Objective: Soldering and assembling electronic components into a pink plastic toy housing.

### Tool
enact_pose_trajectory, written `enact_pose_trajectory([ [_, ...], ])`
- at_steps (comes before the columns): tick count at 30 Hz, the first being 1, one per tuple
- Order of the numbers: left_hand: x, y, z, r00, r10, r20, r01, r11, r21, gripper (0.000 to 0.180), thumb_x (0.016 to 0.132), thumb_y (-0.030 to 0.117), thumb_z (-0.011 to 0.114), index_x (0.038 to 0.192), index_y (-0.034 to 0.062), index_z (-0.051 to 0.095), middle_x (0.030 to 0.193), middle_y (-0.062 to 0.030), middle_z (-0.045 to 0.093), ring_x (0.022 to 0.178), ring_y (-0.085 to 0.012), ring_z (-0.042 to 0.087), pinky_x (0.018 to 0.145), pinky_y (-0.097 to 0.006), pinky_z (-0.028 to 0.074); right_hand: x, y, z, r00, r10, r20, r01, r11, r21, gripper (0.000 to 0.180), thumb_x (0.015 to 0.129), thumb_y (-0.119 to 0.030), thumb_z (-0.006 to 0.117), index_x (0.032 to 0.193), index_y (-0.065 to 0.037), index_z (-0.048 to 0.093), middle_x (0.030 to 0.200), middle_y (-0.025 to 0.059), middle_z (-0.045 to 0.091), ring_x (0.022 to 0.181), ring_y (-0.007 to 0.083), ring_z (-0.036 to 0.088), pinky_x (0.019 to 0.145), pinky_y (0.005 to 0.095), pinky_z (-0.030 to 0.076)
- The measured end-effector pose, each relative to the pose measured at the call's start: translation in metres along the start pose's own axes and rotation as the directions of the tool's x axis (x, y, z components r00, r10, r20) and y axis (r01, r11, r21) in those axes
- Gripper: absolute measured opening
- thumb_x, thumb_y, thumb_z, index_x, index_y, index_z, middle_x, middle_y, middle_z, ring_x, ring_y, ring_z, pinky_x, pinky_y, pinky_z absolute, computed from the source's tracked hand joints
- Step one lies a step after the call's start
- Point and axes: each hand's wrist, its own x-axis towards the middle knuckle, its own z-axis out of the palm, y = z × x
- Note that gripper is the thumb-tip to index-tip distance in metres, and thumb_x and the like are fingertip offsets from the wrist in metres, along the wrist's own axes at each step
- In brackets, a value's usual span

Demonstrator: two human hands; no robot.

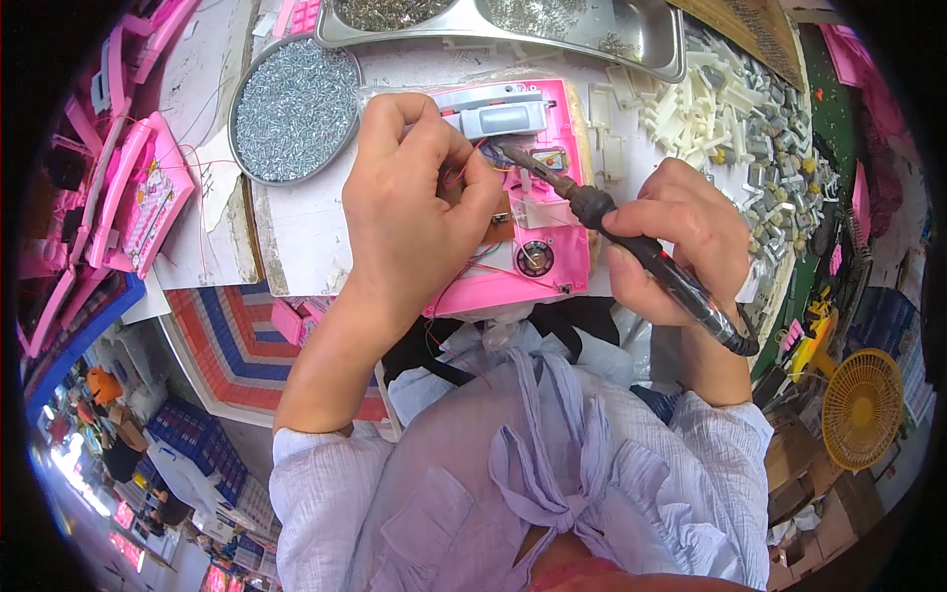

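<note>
Under left hand (419,187), circuit board (501,229) mostly hidden, soldering iron (602,212) tip obscured

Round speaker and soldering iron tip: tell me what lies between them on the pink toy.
In the head view, a white plastic block sits between the round speaker and the soldering iron tip, on the open pink toy.

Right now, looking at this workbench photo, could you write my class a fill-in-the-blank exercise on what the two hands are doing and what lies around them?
1. The right hand grips a ____ by its dark handle, tip aimed at the wires.
2. The left hand rests on the opened toy casing, whose plastic is ____ in colour.
3. The round metal dish left of the casing is full of small ____.
4. The small round speaker sits ____ the casing.

Missing words: soldering iron; pink; screws; inside
</note>
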Motion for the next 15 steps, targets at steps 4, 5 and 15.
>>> enact_pose_trajectory([
  [4, -0.0002, 0.0018, 0.0008, 1.0, -0.002, -0.003, 0.002, 1.0, 0.01, 0.014, 0.076, -0.001, 0.075, 0.077, 0.0024, 0.061, 0.098, -0.0098, 0.056, 0.064, -0.0178, 0.059, 0.056, -0.031, 0.051, -0.0007, 0.0019, 0.0015, 1.0, -0.007, -0.027, 0.007, 1.0, 0.007, 0.028, 0.064, 0.0, 0.074, 0.092, -0.004, 0.069, 0.061, 0.0034, 0.051, 0.053, 0.0222, 0.049, 0.05, 0.033, 0.039],
  [5, -0.0003, 0.0016, 0.0012, 1.0, 0.003, -0.005, -0.003, 1.0, 0.016, 0.014, 0.076, 0.0, 0.075, 0.077, 0.0024, 0.061, 0.098, -0.0097, 0.056, 0.064, -0.0178, 0.06, 0.056, -0.031, 0.051, -0.0011, 0.0021, 0.0015, 1.0, -0.007, -0.028, 0.007, 1.0, 0.009, 0.028, 0.064, 0.0, 0.074, 0.092, -0.004, 0.07, 0.061, 0.0035, 0.051, 0.053, 0.0222, 0.05, 0.05, 0.0331, 0.04],
  [15, -0.0007, 0.002, 0.0025, 1.0, 0.031, -0.003, -0.03, 0.998, 0.052, 0.014, 0.078, 0.0, 0.075, 0.079, 0.0021, 0.061, 0.1, -0.0097, 0.056, 0.067, -0.02, 0.062, 0.058, -0.033, 0.054, -0.0004, 0.0021, 0.0013, 1.0, -0.001, -0.03, 0.001, 1.0, 0.006, 0.027, 0.066, 0.0, 0.076, 0.092, -0.004, 0.071, 0.061, 0.0042, 0.054, 0.053, 0.0219, 0.05, 0.05, 0.033, 0.039],
])
